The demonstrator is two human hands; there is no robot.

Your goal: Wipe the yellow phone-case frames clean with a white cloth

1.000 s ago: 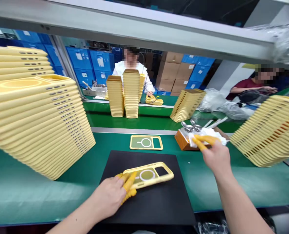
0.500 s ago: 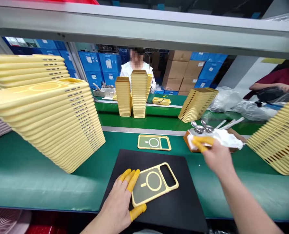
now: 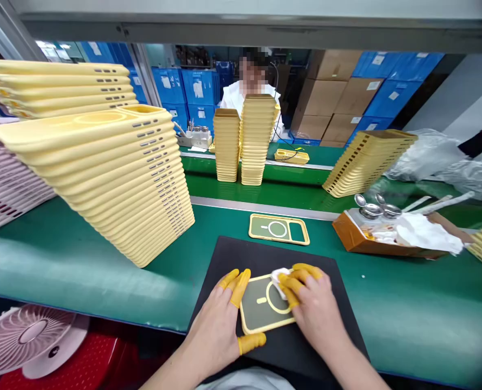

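Observation:
A yellow-framed phone case (image 3: 254, 305) with a ring on its grey-green back lies tilted on a black mat (image 3: 241, 250). My left hand (image 3: 216, 322), in yellow finger cots, holds its left end between thumb and fingers. Pinched in my right hand (image 3: 317, 306), also in finger cots, is a crumpled white wipe (image 3: 279, 275). That wipe presses against the case's back near the top of the ring. The right hand covers the case's right end. Just beyond the mat lies a second phone case (image 3: 261, 226) of the same kind.
At left lean tall stacks of yellow cases (image 3: 143, 200) and pink cases (image 3: 9, 179). A brown box (image 3: 350, 238) of wipes, with small metal dishes (image 3: 371, 210), stands right. More stacks (image 3: 252, 141) stand across the green bench; a co-worker (image 3: 230, 97) sits behind. A pink fan (image 3: 33, 330) is lower left.
My right hand has come from the box back to the case, bringing the white wipe onto it. My left hand stays on the case. The view has shifted left and tilted down.

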